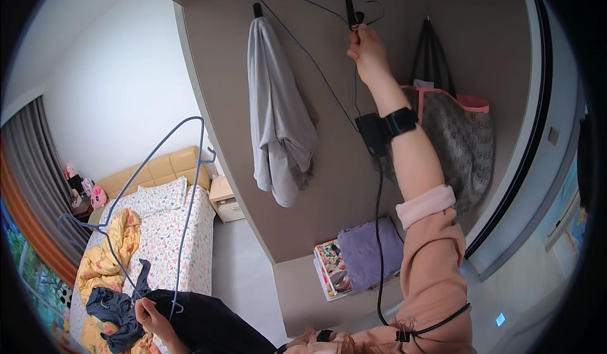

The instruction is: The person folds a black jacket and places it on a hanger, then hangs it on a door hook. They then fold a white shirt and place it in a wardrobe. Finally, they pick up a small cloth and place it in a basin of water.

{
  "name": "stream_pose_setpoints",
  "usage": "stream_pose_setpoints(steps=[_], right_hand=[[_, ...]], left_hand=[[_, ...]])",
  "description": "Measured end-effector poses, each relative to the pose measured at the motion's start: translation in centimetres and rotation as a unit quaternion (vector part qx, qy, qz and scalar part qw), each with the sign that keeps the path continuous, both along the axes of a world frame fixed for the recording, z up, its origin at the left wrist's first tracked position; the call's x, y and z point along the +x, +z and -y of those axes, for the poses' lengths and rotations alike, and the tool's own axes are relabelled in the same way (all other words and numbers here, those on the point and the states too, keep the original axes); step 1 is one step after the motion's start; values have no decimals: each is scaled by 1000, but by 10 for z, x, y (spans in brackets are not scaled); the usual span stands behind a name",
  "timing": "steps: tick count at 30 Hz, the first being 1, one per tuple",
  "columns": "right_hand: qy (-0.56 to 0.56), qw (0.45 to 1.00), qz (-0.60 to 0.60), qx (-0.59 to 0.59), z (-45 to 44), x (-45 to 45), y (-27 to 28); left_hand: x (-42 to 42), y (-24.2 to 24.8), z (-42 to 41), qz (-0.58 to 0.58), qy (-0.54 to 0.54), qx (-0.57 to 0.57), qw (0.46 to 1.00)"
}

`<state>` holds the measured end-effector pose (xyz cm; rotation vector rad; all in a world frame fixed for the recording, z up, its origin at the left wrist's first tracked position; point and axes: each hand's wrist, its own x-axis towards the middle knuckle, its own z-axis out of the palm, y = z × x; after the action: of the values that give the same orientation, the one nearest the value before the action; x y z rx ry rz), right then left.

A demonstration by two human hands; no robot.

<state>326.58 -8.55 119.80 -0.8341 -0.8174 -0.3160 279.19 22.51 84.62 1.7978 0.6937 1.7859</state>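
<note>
My left hand (154, 317), low on the left, grips a blue wire clothes hanger (187, 211) by its lower frame. That hanger stands up above the fist, its hook pointing left. Black cloth (204, 321) lies right beside this hand; whether the hand also holds it, I cannot tell. Stretched up to the cupboard wall, my right hand (370, 52) is closed around the neck of a second, dark wire hanger (303, 48). Its hook curves out above the fingers, right beside a black wall peg (350, 12). Part of the frame passes behind my wrist.
A grey garment (277, 116) hangs from another black peg (257, 10). Right of my arm hangs a patterned tote bag (467, 145). Folded purple cloth (370, 254) rests on magazines (329, 264) below. A bed (163, 226) with a yellow quilt (102, 264) and dark clothing (111, 306) stands left.
</note>
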Motion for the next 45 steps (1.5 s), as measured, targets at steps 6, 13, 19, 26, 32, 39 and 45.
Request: stream_pose_setpoints(steps=[6, 13, 19, 26, 32, 39, 45], right_hand=[[43, 994, 43, -89, 28, -47, -69], [132, 831, -67, -536, 82, -76, -278], [-82, 767, 12, -636, 84, -64, -414], [-154, 727, 228, -629, 109, -54, -482], [-135, 644, 170, -733, 147, -53, -558], [-154, 495, 213, -828, 136, -85, -509], [-181, 778, 194, -570, 69, -157, -359]], left_hand=[[-4, -8, -13, -23, -4, -15, 1000], [-3, -15, -33, -86, -38, 3, 996], [13, -18, -27, -116, -114, -15, 987], [2, -28, -13, -161, -121, -24, 979], [-6, -26, -2, -225, -169, -44, 959], [8, -13, 10, -332, -231, -21, 914], [29, -4, 19, -385, -333, 3, 861]])
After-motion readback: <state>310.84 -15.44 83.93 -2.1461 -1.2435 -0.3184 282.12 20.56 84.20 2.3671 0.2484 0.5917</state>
